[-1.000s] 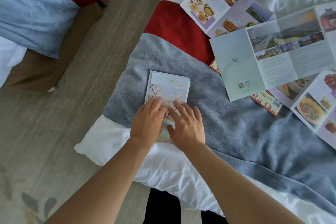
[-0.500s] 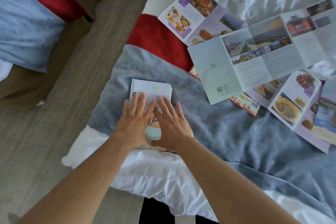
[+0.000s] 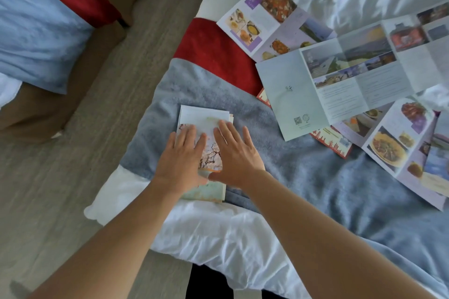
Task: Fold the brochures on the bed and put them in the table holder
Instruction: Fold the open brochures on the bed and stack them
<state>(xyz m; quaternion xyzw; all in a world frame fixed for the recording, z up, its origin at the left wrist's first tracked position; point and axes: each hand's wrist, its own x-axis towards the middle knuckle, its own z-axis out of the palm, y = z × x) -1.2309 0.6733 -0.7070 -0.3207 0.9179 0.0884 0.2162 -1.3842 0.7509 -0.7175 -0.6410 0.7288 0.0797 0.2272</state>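
A folded blossom-print brochure point(image 3: 206, 122) lies flat on the grey blanket point(image 3: 303, 177); unfolded brochures point(image 3: 340, 85) overlap nearby.

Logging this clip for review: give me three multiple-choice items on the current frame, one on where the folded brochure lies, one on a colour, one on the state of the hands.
1. The folded blossom brochure lies on:
A. grey blanket
B. floor
C. red band

2. The band beyond the grey blanket is:
A. green
B. red
C. yellow

3. The left hand and right hand are:
A. lifting the brochure
B. pressing flat on it
C. off it

Answers:
1 A, grey pile surrounds its edges.
2 B, plainly red fabric.
3 B, straight fingers lie flat on the cover.
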